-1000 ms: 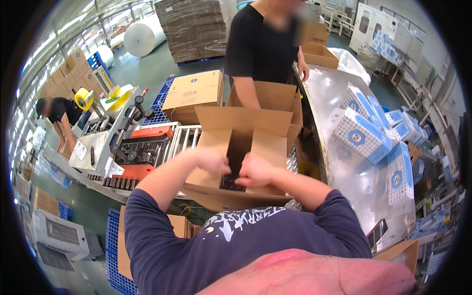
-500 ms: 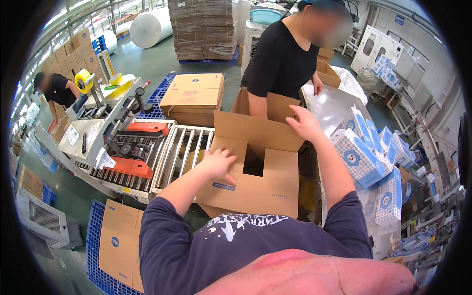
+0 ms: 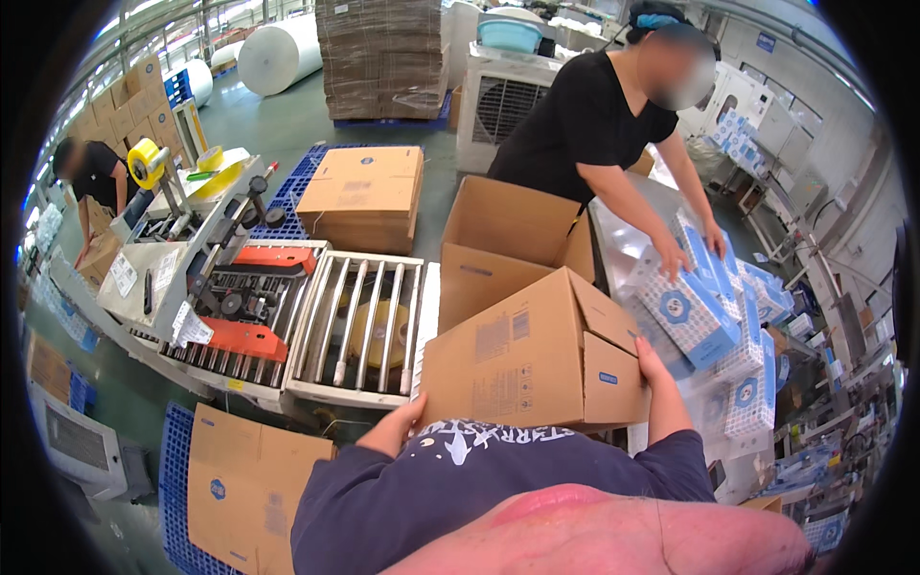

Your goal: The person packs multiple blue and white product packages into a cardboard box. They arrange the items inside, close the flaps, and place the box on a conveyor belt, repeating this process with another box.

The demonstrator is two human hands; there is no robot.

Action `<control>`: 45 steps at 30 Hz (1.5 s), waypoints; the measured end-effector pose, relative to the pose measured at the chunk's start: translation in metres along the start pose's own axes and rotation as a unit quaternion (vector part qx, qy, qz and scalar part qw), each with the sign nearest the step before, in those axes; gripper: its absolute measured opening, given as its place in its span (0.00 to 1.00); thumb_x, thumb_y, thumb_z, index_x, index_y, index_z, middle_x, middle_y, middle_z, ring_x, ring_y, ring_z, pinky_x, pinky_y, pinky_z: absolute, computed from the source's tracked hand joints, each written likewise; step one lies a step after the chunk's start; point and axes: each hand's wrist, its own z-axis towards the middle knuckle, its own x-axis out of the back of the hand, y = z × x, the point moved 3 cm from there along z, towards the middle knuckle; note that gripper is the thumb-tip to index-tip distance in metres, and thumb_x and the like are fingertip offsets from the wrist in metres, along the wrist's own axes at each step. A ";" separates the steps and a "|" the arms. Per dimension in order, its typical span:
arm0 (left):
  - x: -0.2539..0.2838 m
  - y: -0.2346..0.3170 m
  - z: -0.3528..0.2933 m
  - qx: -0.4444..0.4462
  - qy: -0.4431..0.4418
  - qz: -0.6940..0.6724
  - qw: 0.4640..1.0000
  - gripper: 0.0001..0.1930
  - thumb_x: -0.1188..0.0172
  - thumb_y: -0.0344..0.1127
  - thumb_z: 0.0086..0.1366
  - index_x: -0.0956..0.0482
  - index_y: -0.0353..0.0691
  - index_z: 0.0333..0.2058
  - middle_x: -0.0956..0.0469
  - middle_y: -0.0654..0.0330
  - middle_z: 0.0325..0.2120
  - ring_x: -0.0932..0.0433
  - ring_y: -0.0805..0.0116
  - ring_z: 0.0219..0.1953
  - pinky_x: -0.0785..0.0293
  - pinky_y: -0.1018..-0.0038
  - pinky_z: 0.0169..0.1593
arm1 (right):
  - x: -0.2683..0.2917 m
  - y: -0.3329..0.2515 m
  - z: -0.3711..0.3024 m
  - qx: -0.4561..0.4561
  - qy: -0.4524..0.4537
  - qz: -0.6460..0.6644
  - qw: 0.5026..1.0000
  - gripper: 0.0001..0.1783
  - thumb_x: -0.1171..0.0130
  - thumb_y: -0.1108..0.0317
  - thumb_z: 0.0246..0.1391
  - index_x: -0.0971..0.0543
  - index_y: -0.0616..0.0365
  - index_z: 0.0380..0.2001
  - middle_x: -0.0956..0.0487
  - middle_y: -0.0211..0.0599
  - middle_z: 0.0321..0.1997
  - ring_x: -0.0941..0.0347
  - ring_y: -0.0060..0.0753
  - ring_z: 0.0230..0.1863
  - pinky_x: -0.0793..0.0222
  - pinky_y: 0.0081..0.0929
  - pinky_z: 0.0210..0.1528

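A brown cardboard box (image 3: 508,355) is tilted up against my front, its printed side facing up and its flaps toward the right. My left hand (image 3: 395,425) grips its lower left edge, with the fingertips partly hidden. At the other end, my right hand (image 3: 661,380) holds the flap side, thumb on the cardboard and the other fingers out of sight. Just beyond it stands a second, open-topped cardboard box (image 3: 503,225), between me and a co-worker.
To the left lies a roller conveyor (image 3: 359,326) leading to a tape-sealing machine (image 3: 225,297). A co-worker's hands (image 3: 676,257) touch white-and-blue packages (image 3: 685,311) on the metal table at right. Flat cartons are stacked on blue pallets (image 3: 359,182); another person bends at far left.
The box has been turned and tilted toward me, and my hands have gone from its flaps to its two ends. The co-worker's arms have swung from the box to the packages at right.
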 end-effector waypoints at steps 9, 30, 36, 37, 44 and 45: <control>-0.150 0.376 -0.221 -0.255 -0.060 0.113 0.958 0.18 0.47 0.32 0.60 0.27 0.35 0.50 0.23 0.58 0.43 0.22 0.69 0.43 0.25 0.73 0.46 | -0.114 -0.069 -0.092 -0.149 -0.123 0.285 0.939 0.45 0.72 0.29 0.58 0.47 0.50 0.67 0.47 0.37 0.71 0.58 0.38 0.73 0.62 0.56 0.67; -0.204 0.210 -0.076 -0.048 0.158 0.711 0.684 0.49 0.37 0.45 0.49 0.55 0.46 0.66 0.55 0.48 0.66 0.53 0.45 0.67 0.48 0.46 0.63 | -0.038 0.062 -0.148 0.128 0.246 -0.335 0.900 0.20 0.44 0.63 0.49 0.24 0.61 0.46 0.32 0.58 0.55 0.36 0.58 0.55 0.40 0.47 0.57; -0.164 0.158 -0.036 -0.027 0.091 0.253 0.963 0.37 0.43 0.29 0.55 0.53 0.47 0.60 0.29 0.53 0.41 0.26 0.61 0.37 0.26 0.65 0.31 | -0.037 0.030 -0.090 -0.032 -0.113 -0.229 0.966 0.29 0.45 0.56 0.54 0.30 0.63 0.54 0.30 0.53 0.57 0.34 0.48 0.59 0.38 0.37 0.60; -0.194 0.151 -0.033 0.032 0.105 0.317 0.942 0.38 0.43 0.30 0.56 0.55 0.48 0.61 0.30 0.53 0.43 0.26 0.60 0.39 0.26 0.64 0.32 | 0.007 0.001 -0.081 -0.053 -0.165 -0.164 0.971 0.29 0.43 0.56 0.52 0.29 0.62 0.53 0.27 0.51 0.54 0.31 0.45 0.56 0.36 0.35 0.57; -0.287 0.136 -0.021 0.062 0.028 0.516 0.854 0.41 0.40 0.45 0.60 0.58 0.45 0.63 0.29 0.49 0.50 0.25 0.55 0.46 0.26 0.63 0.42 | 0.347 0.033 -0.011 -0.049 0.208 -0.413 0.885 0.48 0.29 0.57 0.35 0.37 0.51 0.62 0.28 0.46 0.57 0.33 0.46 0.58 0.37 0.37 0.59; -0.275 0.154 -0.019 0.084 0.019 0.620 0.780 0.40 0.40 0.49 0.60 0.52 0.42 0.63 0.29 0.46 0.51 0.26 0.53 0.50 0.27 0.62 0.46 | 0.398 0.066 -0.013 -0.129 0.200 -0.465 0.853 0.52 0.28 0.57 0.32 0.40 0.49 0.64 0.30 0.46 0.58 0.34 0.45 0.59 0.37 0.37 0.59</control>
